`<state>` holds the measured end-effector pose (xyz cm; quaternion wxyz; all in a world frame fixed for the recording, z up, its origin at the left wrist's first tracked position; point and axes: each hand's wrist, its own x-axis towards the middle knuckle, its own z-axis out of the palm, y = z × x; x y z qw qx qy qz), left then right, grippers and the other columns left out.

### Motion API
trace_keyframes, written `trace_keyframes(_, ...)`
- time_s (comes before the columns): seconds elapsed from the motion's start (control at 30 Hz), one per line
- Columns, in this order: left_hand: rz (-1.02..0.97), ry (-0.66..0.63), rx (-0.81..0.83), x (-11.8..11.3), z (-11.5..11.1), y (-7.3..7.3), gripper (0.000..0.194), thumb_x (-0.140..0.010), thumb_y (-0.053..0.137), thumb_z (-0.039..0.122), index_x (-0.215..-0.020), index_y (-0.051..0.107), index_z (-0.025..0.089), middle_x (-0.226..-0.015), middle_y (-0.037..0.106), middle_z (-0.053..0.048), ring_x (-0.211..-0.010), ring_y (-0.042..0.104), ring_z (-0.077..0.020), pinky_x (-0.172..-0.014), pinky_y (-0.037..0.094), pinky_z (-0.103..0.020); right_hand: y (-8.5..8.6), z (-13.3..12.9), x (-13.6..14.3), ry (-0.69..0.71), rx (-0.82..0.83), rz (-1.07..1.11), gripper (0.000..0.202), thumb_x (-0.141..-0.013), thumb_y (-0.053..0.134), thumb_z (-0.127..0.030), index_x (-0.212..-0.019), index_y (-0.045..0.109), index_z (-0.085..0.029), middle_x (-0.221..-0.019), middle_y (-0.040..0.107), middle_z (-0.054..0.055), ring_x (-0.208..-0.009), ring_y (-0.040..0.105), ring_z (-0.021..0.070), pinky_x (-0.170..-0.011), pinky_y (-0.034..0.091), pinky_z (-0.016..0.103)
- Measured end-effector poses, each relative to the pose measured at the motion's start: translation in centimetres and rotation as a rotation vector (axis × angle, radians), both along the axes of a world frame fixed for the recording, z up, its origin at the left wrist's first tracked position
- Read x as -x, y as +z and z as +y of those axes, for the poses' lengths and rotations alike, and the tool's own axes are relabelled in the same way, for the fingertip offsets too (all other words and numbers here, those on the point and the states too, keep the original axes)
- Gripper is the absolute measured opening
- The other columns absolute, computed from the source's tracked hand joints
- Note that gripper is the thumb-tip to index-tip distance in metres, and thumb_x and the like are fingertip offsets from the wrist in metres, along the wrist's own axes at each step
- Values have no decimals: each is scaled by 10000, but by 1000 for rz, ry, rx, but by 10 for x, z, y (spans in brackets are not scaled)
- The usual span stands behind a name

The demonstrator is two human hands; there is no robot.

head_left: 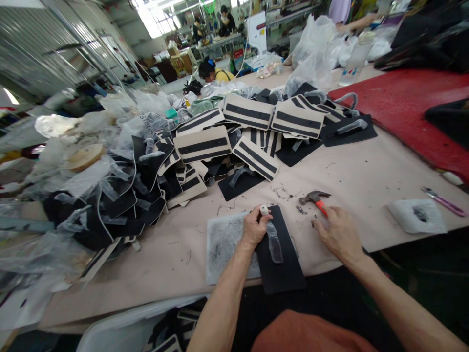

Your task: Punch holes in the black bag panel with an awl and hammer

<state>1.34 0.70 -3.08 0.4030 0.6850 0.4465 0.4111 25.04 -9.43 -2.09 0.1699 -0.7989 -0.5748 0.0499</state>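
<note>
My left hand (256, 226) pinches a small white cylindrical piece (264, 209) at the upper end of a black rectangular panel (289, 254). A handle wrapped in clear plastic (274, 244) lies along this panel. Under the panel's left side is a pale, dark-speckled board (225, 249). To the right, my right hand (340, 233) has its fingers on the orange grip of a claw hammer (314, 197), its thumb standing a little apart. The hammer's head is low over the table, and the palm hides the rest of its handle. Tiny dark bits (301, 209) are scattered beside the hammer head.
Black-and-beige panels (201, 144) with wrapped handles are heaped at the back and left. A white pad (417, 216) bearing dark bits and a purple-handled tool (445, 201) lie right. Red material (414, 107) covers the back right. Below the table edge is a plastic bin (120, 320). Other people work farther back.
</note>
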Motion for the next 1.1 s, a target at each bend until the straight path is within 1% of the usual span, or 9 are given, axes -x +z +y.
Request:
trace_keyframes(0.1,-24,-30,38,1,2,3,140,-836,617,272,-918,705,199,-911,755,-56,-816,692,-197,-782,539,-307,-12,-7,-39,-90,243,-17,333,-895,494,-341,-1105,603,-106,-1034,604,213,-912,583,326,-753,450,416)
trace_keyframes(0.23,-92,-77,93,4,6,2,148,-845,597,225,-956,690,195,-935,761,-57,-869,704,-200,-826,541,-319,-9,-8,-50,-153,376,391,122,-810,526,-299,-831,561,-184,-759,576,93,-676,544,222,-593,411,328)
trace_keyframes(0.37,-100,-143,101,5,7,-2,159,-847,604,207,-981,687,191,-959,762,-66,-904,710,-205,-854,537,-324,19,0,-25,-174,431,1023,92,-771,486,-294,-729,444,-223,-647,483,3,-481,406,121,-457,354,257)
trace_keyframes(0.47,-88,-155,84,4,6,-4,159,-858,604,232,-984,688,188,-938,761,-71,-887,713,-214,-838,543,-336,54,7,-1,-189,317,1167,200,-870,407,-416,-798,434,-231,-610,409,-44,-419,312,101,-400,278,238)
trace_keyframes(0.63,-74,-143,46,3,4,-3,174,-858,603,249,-1002,683,194,-929,760,-57,-871,710,-204,-833,544,-333,107,17,21,143,-113,528,405,-955,328,-561,-824,497,-217,-601,498,2,-495,424,139,-495,294,272)
trace_keyframes(0.77,-64,-130,39,3,4,-2,145,-856,601,259,-943,696,193,-898,754,-56,-816,701,-202,-789,546,-327,118,22,28,386,47,66,328,-981,368,-456,-821,512,-209,-627,553,42,-482,413,147,-522,192,315)
trace_keyframes(0.83,-59,-129,45,3,4,-2,133,-860,596,263,-914,694,191,-889,752,-57,-804,698,-202,-776,548,-327,120,24,30,438,98,-2,315,-990,378,-437,-823,514,-207,-627,561,43,-481,423,150,-527,175,319)
trace_keyframes(1.0,-51,-147,37,2,5,-3,144,-853,595,224,-966,676,186,-918,753,-42,-855,695,-187,-822,542,-306,123,23,35,341,-182,67,409,-1028,224,-435,-835,496,-199,-596,521,23,-483,420,147,-529,235,288)
trace_keyframes(1.1,-39,-144,45,2,5,-3,119,-848,597,220,-923,682,181,-876,744,-36,-802,686,-177,-768,536,-285,116,21,32,450,-70,19,363,-1019,300,-420,-813,501,-199,-567,507,9,-442,371,131,-507,181,294)
